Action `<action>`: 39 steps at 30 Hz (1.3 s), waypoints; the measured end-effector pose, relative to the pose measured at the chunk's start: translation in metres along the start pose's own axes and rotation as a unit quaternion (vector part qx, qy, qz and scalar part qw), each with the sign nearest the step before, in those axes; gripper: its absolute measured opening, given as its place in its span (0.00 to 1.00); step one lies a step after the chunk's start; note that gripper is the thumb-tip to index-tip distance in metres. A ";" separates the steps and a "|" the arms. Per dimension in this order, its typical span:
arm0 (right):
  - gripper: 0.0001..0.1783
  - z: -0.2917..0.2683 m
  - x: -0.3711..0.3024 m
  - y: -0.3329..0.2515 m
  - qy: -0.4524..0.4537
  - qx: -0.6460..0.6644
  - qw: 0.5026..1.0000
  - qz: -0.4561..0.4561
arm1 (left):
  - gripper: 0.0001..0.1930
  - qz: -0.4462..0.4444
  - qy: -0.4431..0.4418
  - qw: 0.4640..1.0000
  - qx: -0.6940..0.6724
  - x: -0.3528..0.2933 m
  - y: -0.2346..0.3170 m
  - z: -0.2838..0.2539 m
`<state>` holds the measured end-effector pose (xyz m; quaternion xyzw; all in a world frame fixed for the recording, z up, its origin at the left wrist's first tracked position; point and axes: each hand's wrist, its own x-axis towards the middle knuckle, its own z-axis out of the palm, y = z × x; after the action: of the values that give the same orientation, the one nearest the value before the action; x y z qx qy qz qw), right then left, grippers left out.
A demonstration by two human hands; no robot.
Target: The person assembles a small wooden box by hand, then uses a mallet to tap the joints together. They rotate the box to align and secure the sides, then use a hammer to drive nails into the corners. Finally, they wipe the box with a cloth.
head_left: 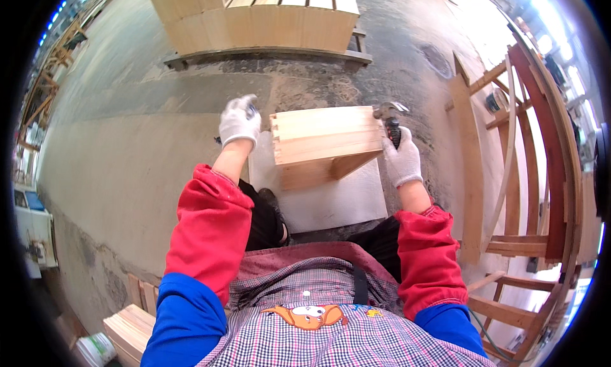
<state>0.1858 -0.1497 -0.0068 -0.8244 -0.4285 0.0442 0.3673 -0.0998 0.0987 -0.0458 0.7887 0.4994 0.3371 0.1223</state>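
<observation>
A pale wooden drawer box (328, 133) with finger joints at its left corner sits on a white sheet (334, 208) in front of me. My right hand (402, 158), in a white glove, is closed round the dark grip of a hammer (389, 111). The hammer's metal head is up against the box's far right corner. Left of the box, apart from it, my left hand (240, 120) is raised, also gloved in white. Its fingers are curled, and a small dark patch shows at them; what it is I cannot make out.
A large slatted wooden cabinet (273, 31) rests on a low stand ahead. Wooden frames and boards (471, 170) lean along the right. At the lower left are stacked wooden pieces (130, 329) and a white bucket (95, 351). Concrete floor (127, 157) spreads around.
</observation>
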 end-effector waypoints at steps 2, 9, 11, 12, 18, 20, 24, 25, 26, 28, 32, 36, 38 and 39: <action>0.17 0.006 -0.004 -0.006 0.016 -0.009 1.000 -0.003 | 0.24 0.039 -0.189 0.975 0.113 -0.026 -0.020 0.004; 0.18 0.020 -0.072 -0.082 -0.073 0.044 0.996 -0.028 | 0.60 -0.029 -0.378 0.925 -0.038 -0.080 -0.004 0.005; 0.22 0.022 -0.093 -0.108 -0.117 0.076 0.990 -0.013 | 0.66 -0.082 -0.441 0.890 -0.079 -0.077 0.015 -0.017; 0.25 0.020 -0.099 -0.118 -0.151 0.080 0.985 -0.007 | 0.66 -0.082 -0.438 0.892 -0.071 -0.078 0.019 -0.021; 0.27 0.003 -0.092 -0.159 -0.197 0.153 0.966 -0.069 | 0.57 -0.172 -0.382 0.903 -0.093 -0.081 0.047 -0.037; 0.28 -0.011 -0.093 -0.178 -0.203 0.195 0.959 -0.025 | 0.46 -0.091 -0.268 0.957 -0.059 -0.092 0.045 -0.019; 0.29 -0.005 -0.098 -0.176 -0.134 0.265 0.951 -0.091 | 0.38 -0.036 -0.207 0.978 0.001 -0.099 0.043 -0.007; 0.29 0.003 -0.098 -0.170 -0.119 0.232 0.958 -0.119 | 0.38 -0.037 -0.206 0.978 0.018 -0.100 0.045 -0.006; 0.28 0.017 -0.096 -0.156 -0.104 0.159 0.969 -0.160 | 0.39 -0.045 -0.227 0.972 0.027 -0.100 0.046 -0.007; 0.23 0.028 -0.081 -0.141 -0.262 0.087 0.959 -0.065 | 0.42 -0.072 -0.287 0.954 0.037 -0.098 0.048 -0.011; 0.19 0.006 -0.061 -0.170 -0.239 0.060 0.952 -0.182 | 0.45 -0.086 -0.308 0.946 0.052 -0.091 0.052 -0.024; 0.22 -0.019 -0.067 -0.199 -0.189 0.167 0.960 -0.122 | 0.39 -0.084 -0.249 0.964 0.036 -0.093 0.046 -0.016; 0.26 -0.018 -0.075 -0.197 -0.153 0.208 0.957 -0.132 | 0.41 -0.074 -0.257 0.961 0.066 -0.092 0.049 -0.014; 0.26 -0.005 -0.083 -0.188 -0.126 0.221 0.957 -0.141 | 0.42 -0.057 -0.246 0.964 0.077 -0.094 0.049 -0.011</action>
<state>0.0087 -0.1453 0.0975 -0.6414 -0.5626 0.1898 0.4859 -0.0987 -0.0079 -0.0503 0.8248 0.5224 0.0854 0.1989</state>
